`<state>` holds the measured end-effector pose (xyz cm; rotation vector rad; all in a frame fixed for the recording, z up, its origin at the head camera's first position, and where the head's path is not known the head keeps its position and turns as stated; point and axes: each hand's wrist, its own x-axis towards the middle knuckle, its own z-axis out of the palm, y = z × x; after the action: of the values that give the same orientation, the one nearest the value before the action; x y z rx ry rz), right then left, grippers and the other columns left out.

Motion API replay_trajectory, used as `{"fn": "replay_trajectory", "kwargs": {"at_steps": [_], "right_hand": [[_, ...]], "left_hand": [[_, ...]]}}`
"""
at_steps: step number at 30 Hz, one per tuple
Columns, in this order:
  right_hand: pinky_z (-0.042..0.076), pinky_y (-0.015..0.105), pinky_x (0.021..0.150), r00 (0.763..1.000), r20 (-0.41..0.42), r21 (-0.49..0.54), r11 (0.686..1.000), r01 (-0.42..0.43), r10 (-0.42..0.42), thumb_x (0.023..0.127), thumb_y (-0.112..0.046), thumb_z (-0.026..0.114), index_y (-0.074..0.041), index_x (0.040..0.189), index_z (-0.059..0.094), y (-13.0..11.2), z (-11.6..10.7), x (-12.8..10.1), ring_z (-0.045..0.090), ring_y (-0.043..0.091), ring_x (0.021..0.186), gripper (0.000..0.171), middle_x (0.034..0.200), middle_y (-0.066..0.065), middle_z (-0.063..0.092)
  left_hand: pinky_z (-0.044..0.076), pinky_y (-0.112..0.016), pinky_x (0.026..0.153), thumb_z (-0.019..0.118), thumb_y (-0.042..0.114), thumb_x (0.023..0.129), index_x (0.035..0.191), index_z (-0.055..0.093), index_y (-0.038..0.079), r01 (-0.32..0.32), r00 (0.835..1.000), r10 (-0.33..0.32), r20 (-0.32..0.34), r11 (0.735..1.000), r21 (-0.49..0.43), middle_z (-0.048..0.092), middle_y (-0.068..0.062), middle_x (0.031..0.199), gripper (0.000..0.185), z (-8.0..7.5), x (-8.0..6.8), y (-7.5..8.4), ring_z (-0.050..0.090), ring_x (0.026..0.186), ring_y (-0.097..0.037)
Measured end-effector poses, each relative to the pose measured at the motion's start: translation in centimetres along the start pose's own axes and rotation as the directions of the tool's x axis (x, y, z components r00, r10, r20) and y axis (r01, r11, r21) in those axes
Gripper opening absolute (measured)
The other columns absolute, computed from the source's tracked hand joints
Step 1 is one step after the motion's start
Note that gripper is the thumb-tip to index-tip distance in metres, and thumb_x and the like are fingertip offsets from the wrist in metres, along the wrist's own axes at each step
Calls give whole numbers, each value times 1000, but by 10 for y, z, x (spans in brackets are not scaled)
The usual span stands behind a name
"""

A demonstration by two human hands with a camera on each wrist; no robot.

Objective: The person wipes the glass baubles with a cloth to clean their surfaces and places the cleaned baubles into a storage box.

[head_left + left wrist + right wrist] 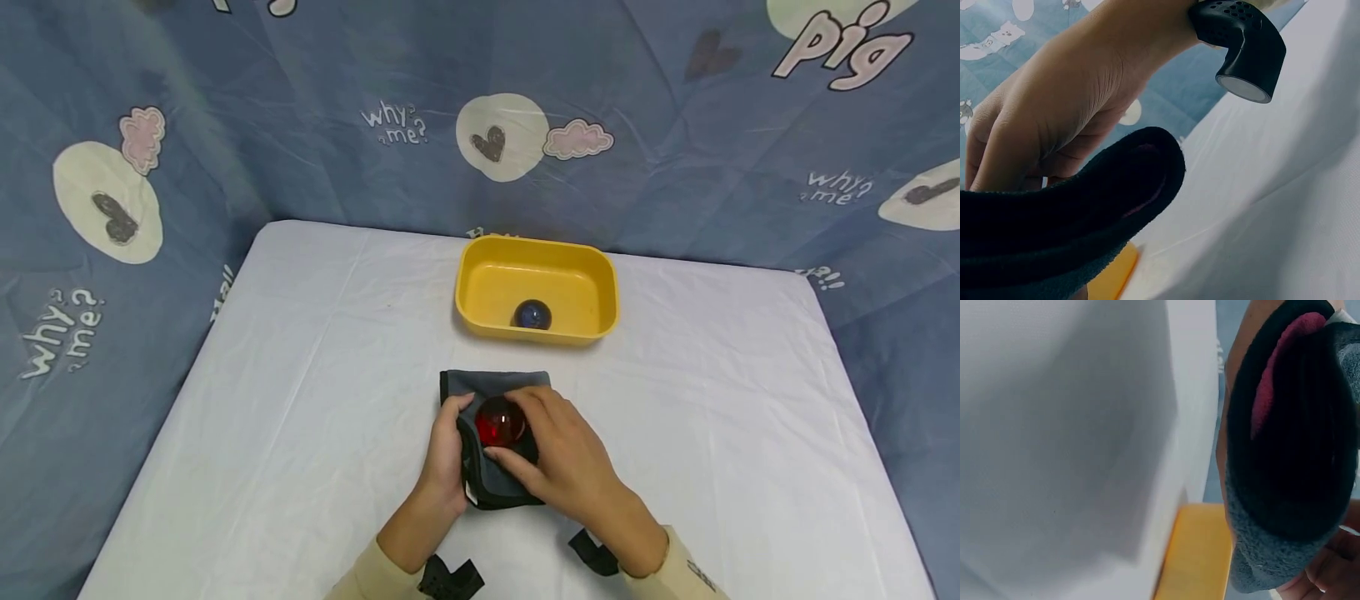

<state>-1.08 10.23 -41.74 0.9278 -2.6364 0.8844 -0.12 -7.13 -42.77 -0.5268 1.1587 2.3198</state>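
A translucent red ball [497, 425] sits on a folded grey cloth [495, 383] with black edging. My right hand [566, 450] pinches the ball from the right, its thumb at the near side and its fingers at the far side. The left hand [442, 471] grips the cloth from the left, thumb on top, with its other fingers hidden beneath. Seen from the left wrist, the cloth [1129, 181] is a thick dark fold that hides the ball. The right wrist view shows a pink strip [1272, 375] inside the fold of the cloth.
Beyond the hands, a yellow tray [536, 246] stands on the white-covered table [300, 375]. A dark blue ball [533, 315] lies inside it near the front wall. Patterned blue fabric [337, 167] hangs behind and beside the table. Black wrist cameras [452, 579] show below both hands.
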Motion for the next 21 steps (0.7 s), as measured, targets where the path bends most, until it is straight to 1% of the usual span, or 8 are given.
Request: {"fn": "replay_trajectory", "kwargs": {"at_steps": [3, 7, 9, 11, 14, 16, 18, 21], "right_hand": [[53, 41, 95, 999, -10, 15, 999, -38, 38, 86, -44, 86, -2, 129, 61, 0, 1, 1, 60, 22, 109, 64, 121, 8, 64], [53, 37, 87, 996, -40, 23, 997, -73, 74, 92, -56, 75, -4, 118, 66, -1, 2, 2, 59, 20, 102, 59, 111, 5, 66], [53, 36, 82, 994, -59, 18, 996, -93, 94, 96, -60, 67, -4, 112, 67, -1, 3, 2, 58, 19, 97, 58, 104, 3, 67], [51, 34, 77, 990, -71, 11, 993, -118, 118, 98, -64, 61, -5, 105, 68, -2, 4, 2, 55, 18, 91, 60, 98, 2, 65], [48, 32, 72, 987, -75, 5, 989, -145, 145, 99, -66, 57, -6, 100, 67, -1, 5, 2, 53, 17, 86, 61, 92, 1, 63], [48, 33, 74, 987, -52, 13, 989, -149, 149, 98, -66, 58, -6, 106, 68, -1, 5, 2, 53, 18, 88, 62, 97, 1, 63], [50, 36, 81, 991, -23, 22, 991, -133, 133, 96, -64, 64, -5, 120, 67, -1, 4, 3, 56, 19, 96, 64, 108, 3, 64], [52, 42, 90, 997, 10, 28, 996, -83, 82, 92, -56, 75, -6, 141, 58, 0, 3, 3, 58, 21, 109, 72, 128, 7, 61]], "left_hand": [[38, -36, 108, 36, 45, 105, 155, 33, 9, -12, 1000, 12, 6, 1000, -2, 43, -8, 149, 62, 0, 1, 0, 47, 128, -20], [37, -36, 109, 36, 46, 105, 155, 31, 10, -17, 1000, 17, 10, 1000, -13, 41, -8, 150, 63, 2, 1, 1, 44, 128, -21], [40, -35, 108, 37, 46, 104, 154, 33, 9, -9, 1000, 9, 12, 1000, -19, 45, -7, 146, 62, 2, 1, 1, 48, 127, -19], [44, -34, 106, 37, 46, 104, 151, 36, 7, 7, 1000, -6, 19, 1000, -24, 51, -6, 139, 61, 3, 1, 1, 54, 121, -18], [49, -33, 101, 37, 46, 103, 146, 40, 5, 21, 999, -20, 25, 999, -28, 55, -5, 129, 59, 3, 2, 2, 59, 114, -16], [48, -33, 102, 36, 45, 103, 146, 40, 6, 14, 1000, -13, 24, 999, -33, 55, -5, 130, 58, 2, 2, 2, 58, 115, -17], [45, -33, 105, 36, 44, 104, 149, 38, 7, -4, 1000, 4, 18, 999, -38, 52, -6, 137, 58, 1, 3, 3, 55, 120, -18], [42, -35, 108, 35, 43, 104, 152, 35, 7, -25, 1000, 26, 17, 999, -42, 46, -9, 146, 60, -2, 4, 4, 51, 127, -20]]}}
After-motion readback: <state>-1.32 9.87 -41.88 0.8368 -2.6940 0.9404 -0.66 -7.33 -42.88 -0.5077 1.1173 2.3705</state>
